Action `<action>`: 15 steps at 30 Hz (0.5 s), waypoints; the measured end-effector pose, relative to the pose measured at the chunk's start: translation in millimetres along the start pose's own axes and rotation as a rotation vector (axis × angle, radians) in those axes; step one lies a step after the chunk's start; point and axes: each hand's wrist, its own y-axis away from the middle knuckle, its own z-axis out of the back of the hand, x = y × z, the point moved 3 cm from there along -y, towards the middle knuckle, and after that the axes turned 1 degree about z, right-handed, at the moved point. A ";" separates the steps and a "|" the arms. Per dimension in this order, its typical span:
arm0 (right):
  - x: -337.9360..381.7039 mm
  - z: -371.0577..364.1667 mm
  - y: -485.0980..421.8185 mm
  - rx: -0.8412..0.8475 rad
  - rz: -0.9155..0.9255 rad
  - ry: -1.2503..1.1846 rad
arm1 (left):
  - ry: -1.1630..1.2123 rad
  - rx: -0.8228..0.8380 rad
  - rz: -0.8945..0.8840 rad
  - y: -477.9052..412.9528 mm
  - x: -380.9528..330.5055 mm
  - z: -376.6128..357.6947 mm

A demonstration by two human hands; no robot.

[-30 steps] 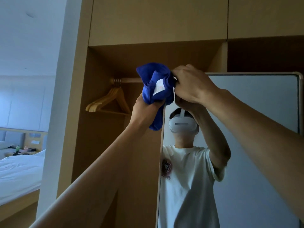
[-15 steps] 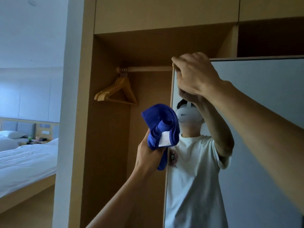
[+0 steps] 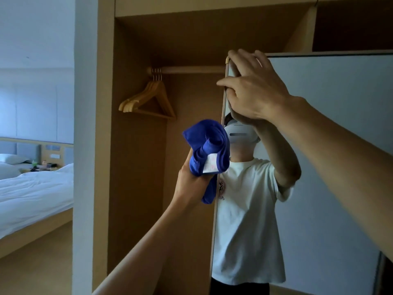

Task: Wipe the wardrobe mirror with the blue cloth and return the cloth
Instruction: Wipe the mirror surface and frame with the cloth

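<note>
Head view: your left hand [image 3: 191, 184], centre frame, grips the bunched blue cloth [image 3: 207, 145] at the left edge of the upright wardrobe mirror [image 3: 340, 124], its glass lying rightward; your right hand [image 3: 253, 90], above the cloth, clasps the mirror's top-left corner.

Hangers [image 3: 140, 96] on rail [image 3: 191, 69] — left of mirror [image 3: 329, 124], bed [image 3: 32, 192] far left

1. Wardrobe rail [image 3: 191, 69] — wooden hangers [image 3: 148, 99] bunched at its left end.
2. Bed [image 3: 32, 235] at left — white duvet [image 3: 32, 194] on it, pillow [image 3: 10, 158] at the head.
3. Bedside surface [image 3: 25, 170]: small items [image 3: 41, 165], too small to identify.
</note>
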 end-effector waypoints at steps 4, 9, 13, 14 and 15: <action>36.4 -22.7 30.0 0.103 0.198 0.044 | -0.006 0.017 0.071 35.9 34.5 -0.5; 66.9 -44.7 72.0 0.228 0.300 0.099 | -0.025 0.035 0.110 41.6 35.7 1.4; 61.2 -32.1 81.4 0.063 0.248 0.006 | -0.084 0.059 0.107 23.0 15.6 2.0; 57.8 -28.8 83.2 0.025 0.227 -0.040 | -0.094 0.053 0.116 17.6 13.0 1.4; 54.1 -26.2 85.9 -0.002 0.209 -0.080 | -0.094 0.045 0.135 12.9 11.9 1.0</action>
